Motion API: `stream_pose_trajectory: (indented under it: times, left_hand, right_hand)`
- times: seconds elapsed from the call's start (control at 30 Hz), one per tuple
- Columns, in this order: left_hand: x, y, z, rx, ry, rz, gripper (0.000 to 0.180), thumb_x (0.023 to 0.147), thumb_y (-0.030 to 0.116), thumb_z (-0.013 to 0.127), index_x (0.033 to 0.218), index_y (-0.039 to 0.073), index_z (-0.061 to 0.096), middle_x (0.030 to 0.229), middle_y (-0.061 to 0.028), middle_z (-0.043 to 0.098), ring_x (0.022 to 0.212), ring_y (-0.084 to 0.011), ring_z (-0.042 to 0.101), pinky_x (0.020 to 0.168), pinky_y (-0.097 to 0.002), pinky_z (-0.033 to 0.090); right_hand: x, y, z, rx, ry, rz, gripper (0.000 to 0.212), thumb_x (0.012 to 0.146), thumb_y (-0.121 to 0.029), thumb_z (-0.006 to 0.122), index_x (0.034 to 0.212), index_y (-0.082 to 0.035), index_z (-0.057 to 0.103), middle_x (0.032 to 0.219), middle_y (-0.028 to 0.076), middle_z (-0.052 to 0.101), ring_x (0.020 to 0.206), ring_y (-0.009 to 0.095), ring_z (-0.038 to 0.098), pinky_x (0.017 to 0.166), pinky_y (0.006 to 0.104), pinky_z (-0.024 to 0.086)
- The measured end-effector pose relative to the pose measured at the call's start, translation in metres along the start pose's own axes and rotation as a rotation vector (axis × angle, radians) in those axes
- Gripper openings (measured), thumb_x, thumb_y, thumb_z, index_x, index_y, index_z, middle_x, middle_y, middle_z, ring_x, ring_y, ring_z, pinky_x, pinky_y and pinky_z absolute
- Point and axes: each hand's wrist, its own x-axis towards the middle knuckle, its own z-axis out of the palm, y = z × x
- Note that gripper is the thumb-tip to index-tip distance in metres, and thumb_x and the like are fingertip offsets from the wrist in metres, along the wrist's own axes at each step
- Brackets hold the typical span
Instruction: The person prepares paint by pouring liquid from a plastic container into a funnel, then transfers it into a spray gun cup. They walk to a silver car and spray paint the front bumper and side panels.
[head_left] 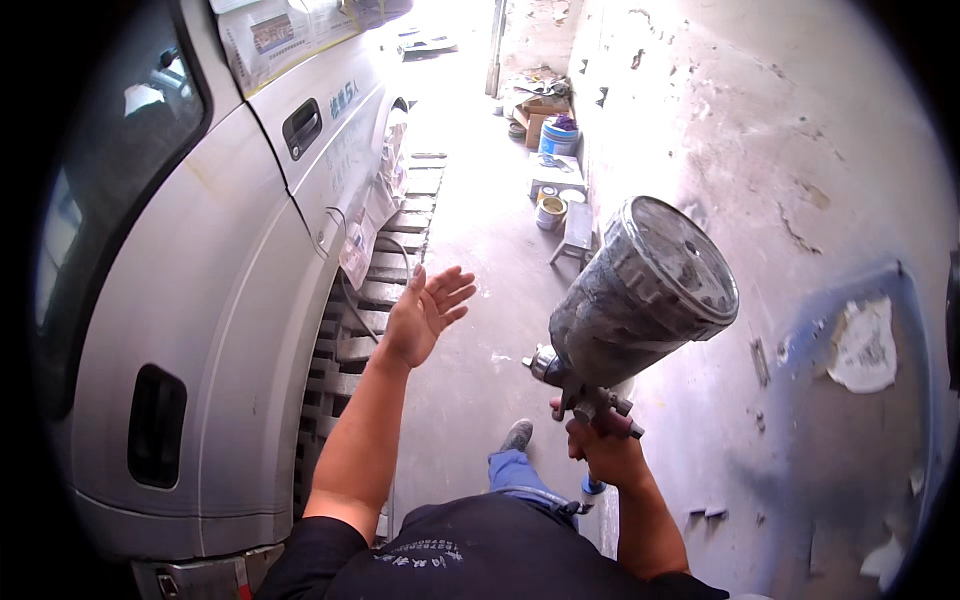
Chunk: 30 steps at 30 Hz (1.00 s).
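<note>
My right hand (606,452) is closed round the handle of a spray gun (640,310), whose big paint-stained cup sits on top and leans to the right. The gun's metal nozzle points left, toward the van. A blue fitting with a hose shows below the grip. Raised in front of me, my left hand (427,312) is open, fingers stretched out and nothing in it. It is apart from both the gun and the silver van (230,260) on the left.
Masking paper (285,40) covers the van's window, and more hangs by its front wheel. Along the right wall stand a small stool (577,228), paint cans (550,212), a blue bucket (559,138) and a cardboard box. A slatted floor grate (375,320) runs beside the van.
</note>
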Motion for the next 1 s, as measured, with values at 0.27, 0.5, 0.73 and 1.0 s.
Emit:
stream_pose_trajectory:
  times: [0.27, 0.5, 0.73, 1.0]
  left_hand:
    - [0.169, 0.017, -0.012, -0.06, 0.123, 0.026, 0.066, 0.096, 0.056, 0.025, 0.129, 0.002, 0.044, 0.13, -0.0168, 0.051, 0.123, -0.0288, 0.047, 0.102, -0.0394, 0.035]
    - [0.254, -0.078, -0.05, 0.002, 0.084, -0.354, 0.058, 0.096, 0.052, 0.032, 0.132, 0.006, 0.042, 0.127, -0.012, 0.054, 0.118, -0.0263, 0.051, 0.096, -0.0383, 0.039]
    - [0.339, -0.141, -0.123, 0.038, 0.066, -0.71, 0.054, 0.096, 0.043, 0.042, 0.133, 0.005, 0.039, 0.123, -0.0114, 0.055, 0.109, -0.0221, 0.057, 0.09, -0.0344, 0.044]
    - [0.497, -0.069, -0.194, 0.137, 0.06, -0.687, 0.053, 0.095, 0.04, 0.047, 0.133, 0.003, 0.04, 0.124, -0.0126, 0.053, 0.112, -0.0225, 0.054, 0.092, -0.0359, 0.043]
  right_hand:
    - [0.188, -0.037, -0.09, 0.03, -0.027, 0.02, 0.026, 0.088, -0.008, 0.056, 0.114, -0.004, 0.06, 0.078, -0.001, 0.058, 0.055, 0.005, 0.049, 0.049, 0.0224, 0.042]
    - [0.371, -0.035, -0.135, -0.046, 0.302, -0.141, 0.024, 0.095, -0.028, 0.055, 0.106, -0.008, 0.061, 0.054, -0.004, 0.048, 0.045, 0.004, 0.043, 0.042, 0.0209, 0.033]
    - [0.582, -0.02, -0.174, -0.086, 0.414, -0.048, 0.026, 0.093, -0.03, 0.058, 0.099, -0.005, 0.059, 0.062, -0.002, 0.051, 0.045, 0.007, 0.046, 0.041, 0.0223, 0.037]
    - [0.746, -0.05, -0.166, -0.08, 0.404, 0.058, 0.031, 0.092, -0.038, 0.056, 0.098, -0.008, 0.058, 0.052, -0.002, 0.049, 0.04, 0.008, 0.045, 0.037, 0.023, 0.034]
